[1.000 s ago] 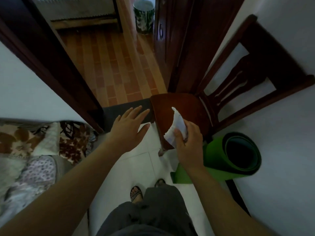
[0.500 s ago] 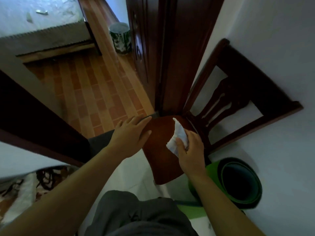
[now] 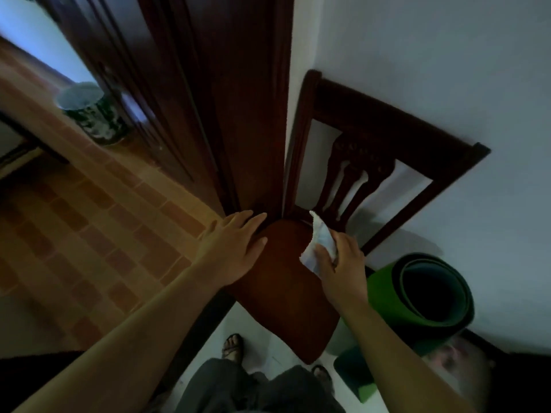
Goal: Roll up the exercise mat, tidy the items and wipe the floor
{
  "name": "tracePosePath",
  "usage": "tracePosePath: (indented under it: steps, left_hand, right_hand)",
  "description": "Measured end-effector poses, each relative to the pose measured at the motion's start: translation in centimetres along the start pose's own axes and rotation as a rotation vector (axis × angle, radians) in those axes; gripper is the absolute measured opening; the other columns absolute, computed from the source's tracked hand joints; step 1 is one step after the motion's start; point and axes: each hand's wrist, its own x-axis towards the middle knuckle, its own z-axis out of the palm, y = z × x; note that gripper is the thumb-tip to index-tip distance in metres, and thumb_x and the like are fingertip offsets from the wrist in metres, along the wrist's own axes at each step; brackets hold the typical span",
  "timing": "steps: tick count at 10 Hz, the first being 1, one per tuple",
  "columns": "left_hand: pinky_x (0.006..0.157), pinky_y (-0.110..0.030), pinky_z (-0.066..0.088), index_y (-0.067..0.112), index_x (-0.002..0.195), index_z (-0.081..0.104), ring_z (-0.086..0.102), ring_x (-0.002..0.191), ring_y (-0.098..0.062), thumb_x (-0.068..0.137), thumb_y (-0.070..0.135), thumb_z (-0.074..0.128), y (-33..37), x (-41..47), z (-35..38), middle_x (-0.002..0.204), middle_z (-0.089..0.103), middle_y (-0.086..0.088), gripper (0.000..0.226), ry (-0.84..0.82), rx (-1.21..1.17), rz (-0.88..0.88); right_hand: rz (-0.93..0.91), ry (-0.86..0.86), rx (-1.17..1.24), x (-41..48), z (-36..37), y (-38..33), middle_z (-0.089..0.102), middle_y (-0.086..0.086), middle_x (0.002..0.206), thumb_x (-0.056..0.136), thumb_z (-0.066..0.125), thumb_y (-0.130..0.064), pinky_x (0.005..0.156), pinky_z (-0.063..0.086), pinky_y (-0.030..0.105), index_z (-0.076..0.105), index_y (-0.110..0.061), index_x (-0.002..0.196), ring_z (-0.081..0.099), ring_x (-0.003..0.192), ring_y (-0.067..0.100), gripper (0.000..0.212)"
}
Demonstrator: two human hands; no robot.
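Observation:
A green exercise mat [image 3: 396,296] stands rolled up on end against the white wall, right of a dark wooden chair [image 3: 286,287]. My right hand [image 3: 343,260] is closed around a crumpled white cloth [image 3: 319,242] and hovers over the back right of the chair seat. My left hand [image 3: 235,248] lies flat with fingers spread on the seat's left back edge, beside the door frame.
A dark wooden door and frame [image 3: 238,114] stand behind the chair. Brown brick-patterned flooring [image 3: 89,228] lies beyond the doorway at left, with a green-patterned bin [image 3: 92,114] on it. White floor tiles [image 3: 259,332] and my sandalled feet [image 3: 232,344] are below the seat.
The view has swung up and to the right, so the bed at left is out of sight. Both hands have come further over the chair seat, the left one now resting on its edge.

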Motion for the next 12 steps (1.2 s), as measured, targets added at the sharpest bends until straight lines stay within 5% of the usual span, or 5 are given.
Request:
tracePosePath:
  steps: [4, 8, 12]
  left_hand:
    - [0.110, -0.051, 0.027, 0.033, 0.145, 0.023, 0.025, 0.139, -0.016, 0.095, 0.051, 0.031, -4.2, 7.5, 7.1, 0.152, 0.028, 0.003, 0.054, -0.126, 0.023, 0.212]
    - [0.113, -0.051, 0.021, 0.033, 0.147, 0.019, 0.026, 0.139, -0.017, 0.095, 0.052, 0.031, -6.6, 12.6, 23.9, 0.153, 0.026, 0.002, 0.056, -0.227, 0.059, 0.179]
    - [0.113, -0.053, 0.021, 0.034, 0.147, 0.019, 0.025, 0.140, -0.017, 0.095, 0.051, 0.032, -5.4, 11.0, 17.8, 0.153, 0.025, 0.003, 0.056, -0.280, 0.059, 0.249]
  right_hand:
    - [0.286, 0.103, -0.109, -0.8, 6.9, 3.9, 0.045, -0.001, 0.132, 0.094, 0.045, -0.043, 0.092, 0.033, 0.029, 0.044, -0.022, 0.133, 0.040, 0.118, 0.020, 0.044]
    - [0.297, -0.073, -0.125, 2.0, 19.4, 16.4, 0.037, -0.003, 0.140, 0.095, 0.042, -0.045, 0.099, 0.039, 0.044, 0.035, -0.031, 0.138, 0.033, 0.128, 0.020, 0.046]
    - [0.345, -0.184, -0.218, 1.3, 14.4, 11.7, 0.023, -0.003, 0.152, 0.093, 0.045, -0.048, 0.104, 0.035, 0.041, 0.028, -0.030, 0.144, 0.023, 0.137, 0.020, 0.056]
